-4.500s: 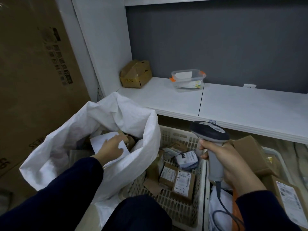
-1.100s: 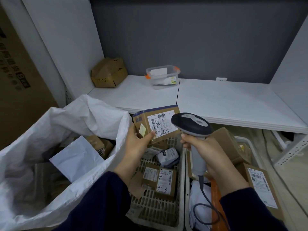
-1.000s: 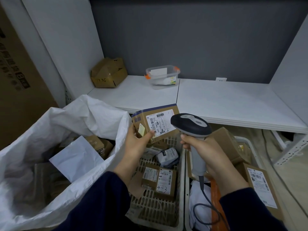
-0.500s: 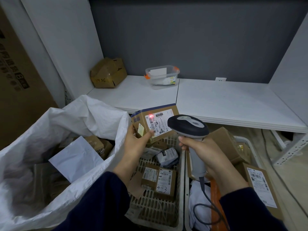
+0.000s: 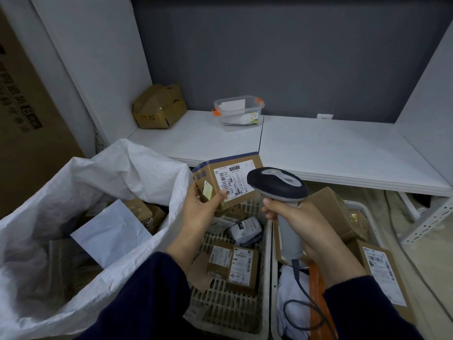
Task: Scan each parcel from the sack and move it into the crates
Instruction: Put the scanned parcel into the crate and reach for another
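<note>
- Head view: the left hand (image 5: 201, 212) held a small brown cardboard parcel with a white shipping label (image 5: 228, 179), thumb on the label's lower edge and fingers curled behind it.
- The parcel was up in the air, tilted label-up, above the far end of the beige perforated plastic crate (image 5: 228, 303) and just beside the mouth of the white woven sack (image 5: 73, 192).
- The right hand (image 5: 304, 227) was wrapped round the grip of a grey and black corded handheld scanner (image 5: 277, 185), whose head sat just beside the parcel's label.
- More boxes and a white mailer lay in the sack.
- The beige crate held several labelled parcels, one flat brown box marked "4-3" (image 5: 241, 268).
- A second pale crate (image 5: 367, 209) to the right held larger brown boxes.
- On the white shelf (image 5: 331, 153) behind stood a crumpled cardboard box (image 5: 159, 106) and a clear plastic tub with orange clips (image 5: 239, 112).
</note>
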